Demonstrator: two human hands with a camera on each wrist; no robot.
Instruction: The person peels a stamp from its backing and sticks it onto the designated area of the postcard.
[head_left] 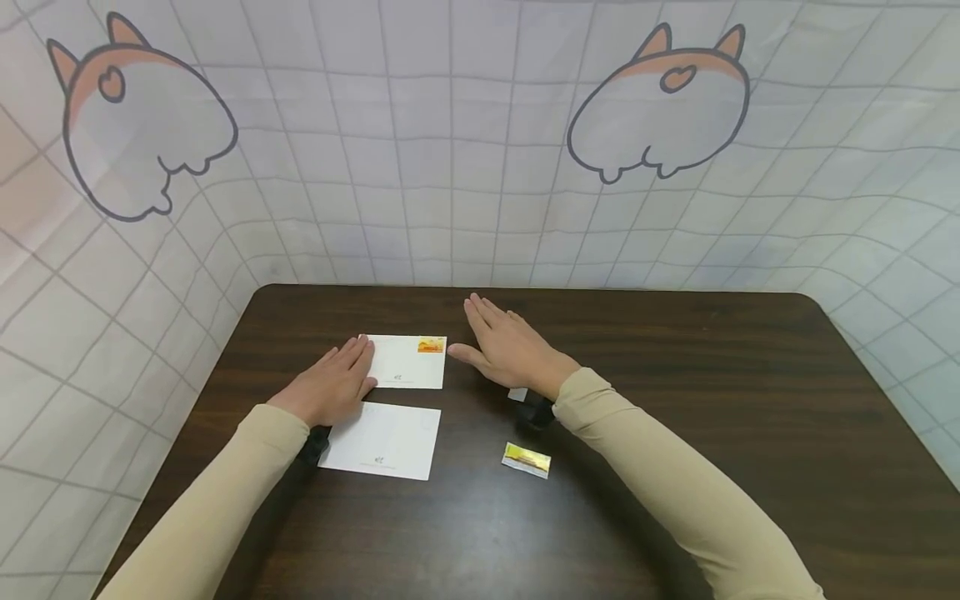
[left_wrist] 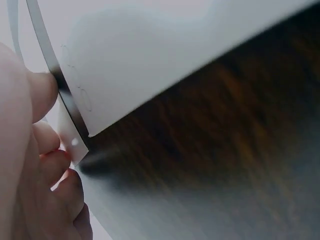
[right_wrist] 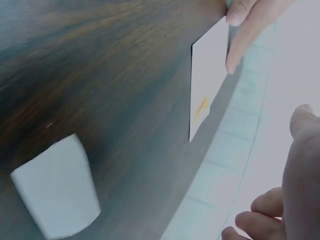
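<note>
My left hand (head_left: pixel 337 385) rests with straight fingers over the left end of a white postcard (head_left: pixel 397 367). An orange and yellow stamp (head_left: pixel 431 344) is in that card's upper right corner. A second white postcard (head_left: pixel 384 442) lies nearer, partly beneath my left wrist. My right hand (head_left: pixel 513 346) is held just right of the far card, thumb pointing toward its edge, fingers straight and holding nothing. Below the right wrist lies a small white paper piece (right_wrist: pixel 57 187), mostly hidden by the wrist in the head view. Closer to me sits a yellow stamp (head_left: pixel 527 460) with a pale border.
The dark wood-grain table (head_left: pixel 675 358) spreads widely to the right. A white gridded curtain (head_left: pixel 480 167) with cartoon animal drawings closes in the back and sides. Dark wrist cameras (head_left: pixel 534 410) hang under both wrists.
</note>
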